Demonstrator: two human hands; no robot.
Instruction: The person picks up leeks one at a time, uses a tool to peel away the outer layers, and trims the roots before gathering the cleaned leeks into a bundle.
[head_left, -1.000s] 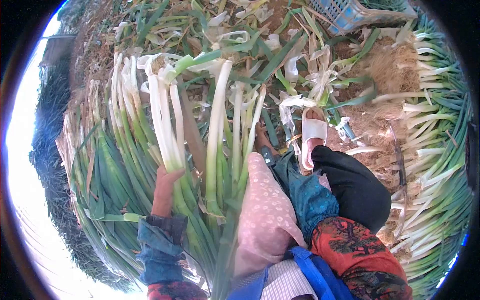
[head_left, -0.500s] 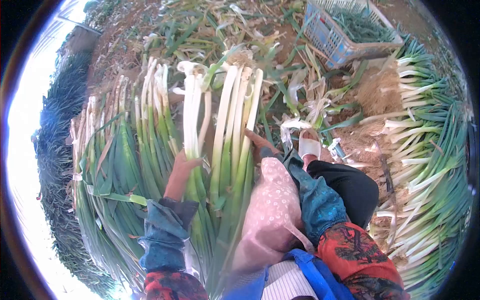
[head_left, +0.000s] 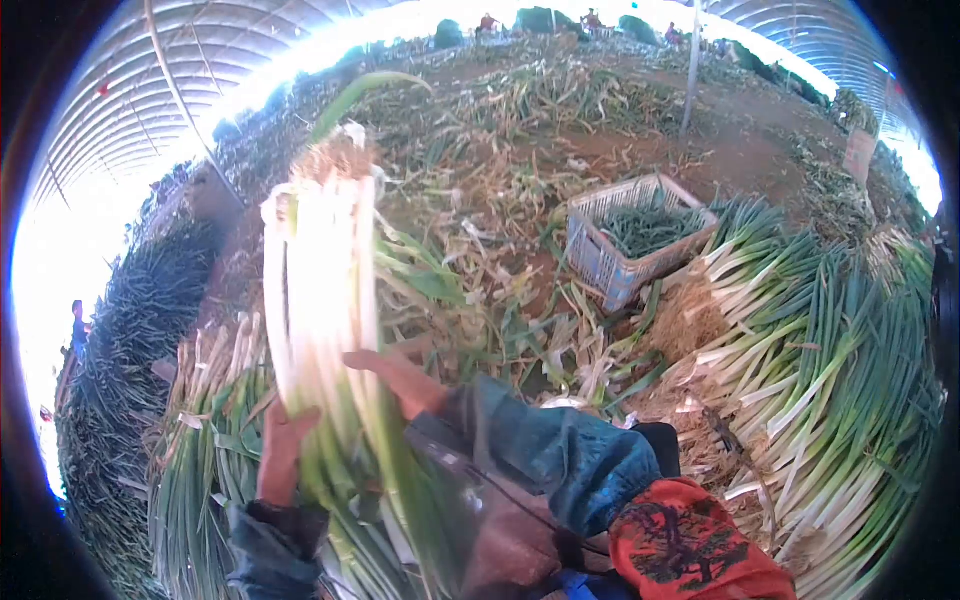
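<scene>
A thick bundle of long green onions (head_left: 335, 300) stands raised in front of me, its white stalks upright and its roots at the top. My left hand (head_left: 287, 440) is closed round the left side of the bundle, where white turns to green. On the right side my right hand (head_left: 395, 380) presses against the stalks, fingers partly wrapped round them. The leaves trail down toward my lap. Left of my left hand lies a row of other green onions (head_left: 222, 375) with their white ends pointing away.
At the right a long pile of green onions (head_left: 800, 380) lies with roots toward me. A plastic crate (head_left: 620, 275) with green leaves stands beyond it. Peeled scraps (head_left: 500, 270) litter the soil. A dark green heap (head_left: 130, 350) rises at far left. Several people show in the distance.
Both hands have brought the separate groups of onions together into one bundle and lifted it up and left. My view has tilted up, bringing the tunnel roof into sight.
</scene>
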